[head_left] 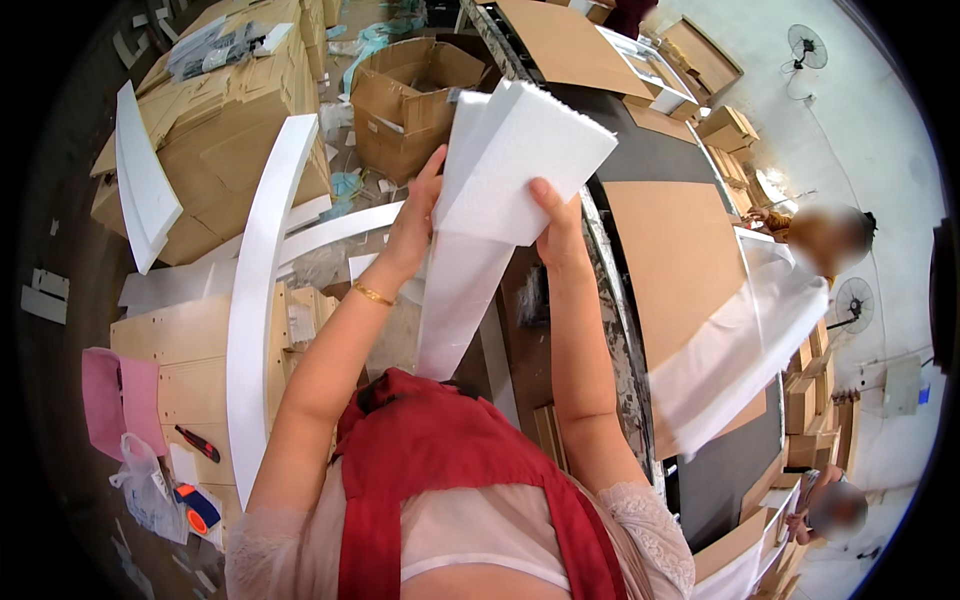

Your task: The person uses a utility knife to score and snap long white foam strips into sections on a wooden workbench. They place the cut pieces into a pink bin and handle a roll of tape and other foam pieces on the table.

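Observation:
Between my two hands is a bundle of white foam sheets [530,150], its broad, rough-edged end turned away from me. A long, smooth white part [465,290] runs from it down toward my red apron. My left hand [422,210] grips the left edge, fingers partly hidden behind the foam. My right hand [560,225] is closed on the right edge, its thumb lying on the front face. To the left, a long white foam strip [262,270] leans over a light wooden board.
A torn cardboard box [400,140] stands beyond my left hand. Stacked cardboard [235,110] fills the far left. On the wooden board [190,370] lie a utility knife [198,442] and a tape roll [197,510]. To the right, a conveyor carries brown panels [675,270]; co-workers stand beyond.

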`<state>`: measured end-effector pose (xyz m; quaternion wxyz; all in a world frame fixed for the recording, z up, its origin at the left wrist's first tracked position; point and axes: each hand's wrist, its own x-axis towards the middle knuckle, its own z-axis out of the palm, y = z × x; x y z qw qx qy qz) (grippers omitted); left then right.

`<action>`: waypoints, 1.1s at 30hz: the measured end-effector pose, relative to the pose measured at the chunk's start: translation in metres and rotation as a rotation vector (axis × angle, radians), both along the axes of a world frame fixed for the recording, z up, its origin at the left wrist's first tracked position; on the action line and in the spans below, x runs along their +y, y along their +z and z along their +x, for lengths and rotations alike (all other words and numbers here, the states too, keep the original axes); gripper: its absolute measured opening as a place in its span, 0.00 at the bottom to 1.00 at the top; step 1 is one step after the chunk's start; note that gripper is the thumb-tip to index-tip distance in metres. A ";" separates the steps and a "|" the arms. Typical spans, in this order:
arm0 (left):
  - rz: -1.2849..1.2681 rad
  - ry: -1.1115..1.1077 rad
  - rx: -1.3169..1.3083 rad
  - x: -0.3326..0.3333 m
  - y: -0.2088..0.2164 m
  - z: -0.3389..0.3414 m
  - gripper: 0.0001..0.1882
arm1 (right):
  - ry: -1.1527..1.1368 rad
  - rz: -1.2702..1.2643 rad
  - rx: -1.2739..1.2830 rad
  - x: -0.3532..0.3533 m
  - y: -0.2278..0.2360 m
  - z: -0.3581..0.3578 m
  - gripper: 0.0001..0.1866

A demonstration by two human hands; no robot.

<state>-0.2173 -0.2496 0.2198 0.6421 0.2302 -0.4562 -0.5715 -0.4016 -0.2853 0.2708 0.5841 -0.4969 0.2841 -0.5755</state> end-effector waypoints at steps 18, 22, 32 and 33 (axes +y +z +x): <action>0.241 0.324 -0.236 0.030 -0.093 0.010 0.15 | 0.216 -0.011 0.119 0.025 -0.041 -0.069 0.55; 0.314 0.145 -0.193 0.032 -0.069 0.005 0.13 | 0.377 0.048 0.313 0.052 -0.093 -0.044 0.63; 0.256 0.008 -0.657 0.101 -0.136 -0.013 0.26 | 0.496 0.298 -0.089 0.052 -0.080 -0.078 0.48; 0.371 -0.138 -0.736 0.111 -0.152 -0.016 0.25 | 0.516 0.331 -0.100 0.052 -0.077 -0.078 0.45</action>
